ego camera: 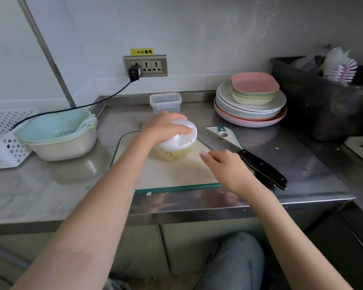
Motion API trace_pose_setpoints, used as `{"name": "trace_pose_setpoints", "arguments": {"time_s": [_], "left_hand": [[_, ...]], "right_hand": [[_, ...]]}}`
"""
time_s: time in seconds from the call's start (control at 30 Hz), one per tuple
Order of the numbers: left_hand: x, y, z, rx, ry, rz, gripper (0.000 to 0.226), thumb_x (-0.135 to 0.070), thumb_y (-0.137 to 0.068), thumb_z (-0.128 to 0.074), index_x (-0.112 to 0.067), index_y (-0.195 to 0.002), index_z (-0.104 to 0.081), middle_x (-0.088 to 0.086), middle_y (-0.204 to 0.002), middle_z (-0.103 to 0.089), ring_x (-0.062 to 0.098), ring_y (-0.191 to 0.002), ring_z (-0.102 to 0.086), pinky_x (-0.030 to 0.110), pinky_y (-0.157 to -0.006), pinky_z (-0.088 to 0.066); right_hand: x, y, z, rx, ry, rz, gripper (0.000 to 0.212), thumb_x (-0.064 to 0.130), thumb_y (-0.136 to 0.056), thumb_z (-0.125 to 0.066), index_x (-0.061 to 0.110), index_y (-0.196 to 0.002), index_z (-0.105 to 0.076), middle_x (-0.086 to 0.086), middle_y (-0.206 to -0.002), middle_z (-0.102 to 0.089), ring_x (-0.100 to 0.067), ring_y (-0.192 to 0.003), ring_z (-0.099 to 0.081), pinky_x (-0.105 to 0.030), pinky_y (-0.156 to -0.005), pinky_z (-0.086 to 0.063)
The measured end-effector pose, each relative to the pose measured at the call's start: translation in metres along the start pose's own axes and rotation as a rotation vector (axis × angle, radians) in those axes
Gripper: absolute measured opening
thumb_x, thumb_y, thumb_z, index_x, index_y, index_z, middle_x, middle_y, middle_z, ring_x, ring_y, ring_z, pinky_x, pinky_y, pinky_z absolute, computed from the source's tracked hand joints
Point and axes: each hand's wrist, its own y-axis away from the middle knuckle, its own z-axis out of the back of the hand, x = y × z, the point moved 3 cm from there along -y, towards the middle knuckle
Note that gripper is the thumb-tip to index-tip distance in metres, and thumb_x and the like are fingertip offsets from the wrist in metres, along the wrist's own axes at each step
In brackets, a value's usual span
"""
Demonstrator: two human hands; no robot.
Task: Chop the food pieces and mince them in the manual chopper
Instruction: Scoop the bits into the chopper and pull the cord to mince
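The manual chopper (182, 141) stands on the white cutting board (176, 172), its clear bowl holding pale yellow chopped food (170, 154). My left hand (164, 126) lies over the white lid, fingers curled round its far edge. My right hand (222, 164) hovers just right of the chopper, above the board. Its fingertips are bunched and pinch a small pale piece that looks like the chopper's pull handle (203, 153); no cord shows. The black-handled knife (258, 164) lies at the board's right edge, blade pointing away, partly behind my right hand.
A stack of plates and bowls (252, 101) sits at the back right, a clear lidded box (165, 102) behind the chopper. A green colander in a cream basin (59, 135) and white baskets (6, 139) stand on the left. A dark bin (314, 97) is far right. Crumbs (148, 193) dot the counter's front edge.
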Motion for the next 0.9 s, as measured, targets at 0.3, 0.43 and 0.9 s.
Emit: {"name": "trace_pose_setpoints", "arguments": {"time_s": [0.3, 0.43, 0.9], "left_hand": [[0.0, -0.002, -0.004, -0.004, 0.013, -0.009, 0.053, -0.072, -0.055, -0.059, -0.056, -0.105, -0.057, -0.003, -0.121, -0.05, 0.023, -0.113, -0.052, 0.041, -0.1, -0.042], [0.007, -0.002, 0.005, -0.018, -0.012, 0.0, 0.063, -0.07, -0.056, -0.057, -0.048, -0.116, -0.059, -0.002, -0.128, -0.049, 0.022, -0.117, -0.05, 0.036, -0.1, -0.04], [0.01, -0.001, 0.004, -0.021, 0.015, 0.006, 0.041, -0.061, -0.072, -0.067, -0.05, -0.111, -0.059, -0.004, -0.123, -0.046, 0.022, -0.116, -0.049, 0.037, -0.1, -0.039]], "right_hand": [[0.028, -0.002, -0.013, 0.077, -0.064, 0.089, 0.048, 0.04, -0.099, -0.039, 0.013, -0.059, -0.037, 0.0, -0.057, -0.042, -0.021, -0.065, -0.04, -0.032, -0.058, -0.025], [-0.006, 0.01, 0.012, 0.043, -0.086, -0.129, 0.05, 0.042, -0.096, -0.044, 0.015, -0.055, -0.036, 0.003, -0.05, -0.035, -0.016, -0.052, -0.034, -0.028, -0.05, -0.026], [-0.018, 0.019, 0.032, 0.076, -0.075, -0.331, 0.05, 0.04, -0.093, -0.043, 0.015, -0.051, -0.035, 0.004, -0.037, -0.035, -0.015, -0.043, -0.034, -0.025, -0.048, -0.03]]}}
